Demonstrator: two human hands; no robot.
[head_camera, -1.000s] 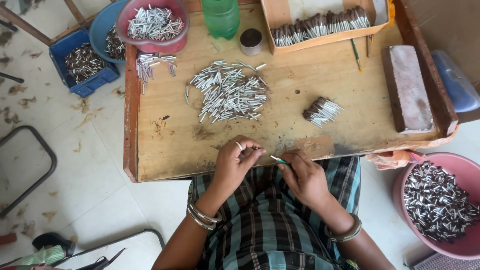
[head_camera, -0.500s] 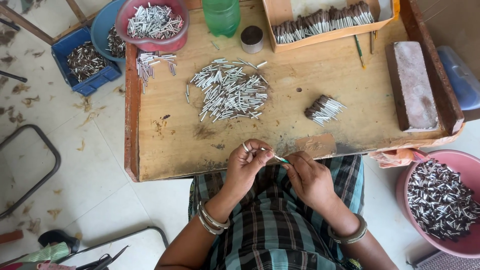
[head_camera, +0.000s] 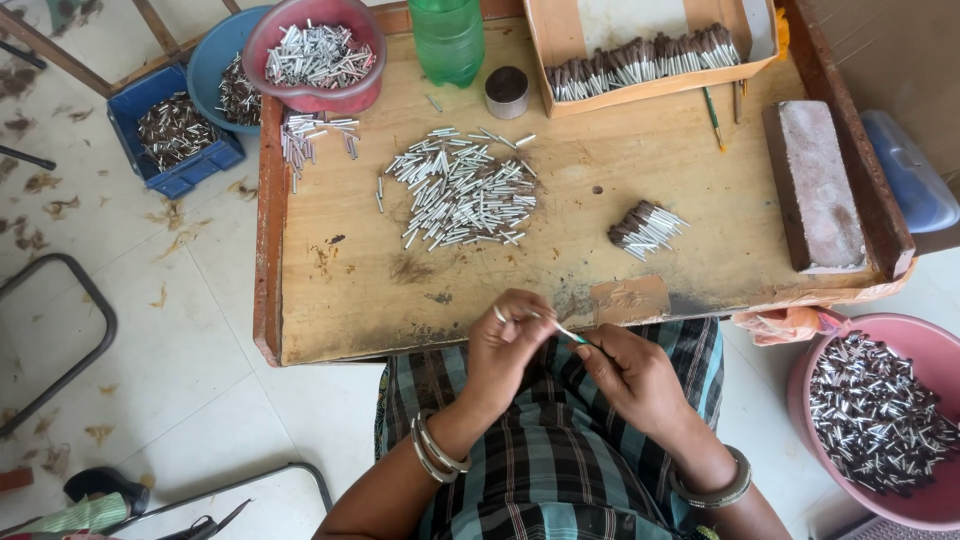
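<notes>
Two hands meet at near desk (head_camera: 330, 320) edge, over lap. Left hand (head_camera: 510, 345) fingers pinch small white tube; right hand (head_camera: 630, 375) fingers close on thin green-tipped stick (head_camera: 570, 335) touching it. Step judged: working stick into tube. Next move needs steady alignment. Loose tube pile (head_camera: 460, 200) mid-desk.

Bangled wrists (head_camera: 440, 455) — teal plaid skirt (head_camera: 545, 450)

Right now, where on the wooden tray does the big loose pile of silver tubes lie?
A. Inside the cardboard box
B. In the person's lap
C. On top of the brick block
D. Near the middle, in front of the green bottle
D: the pile of silver tubes lies spread on the wooden tray, just below the green bottle.
</notes>
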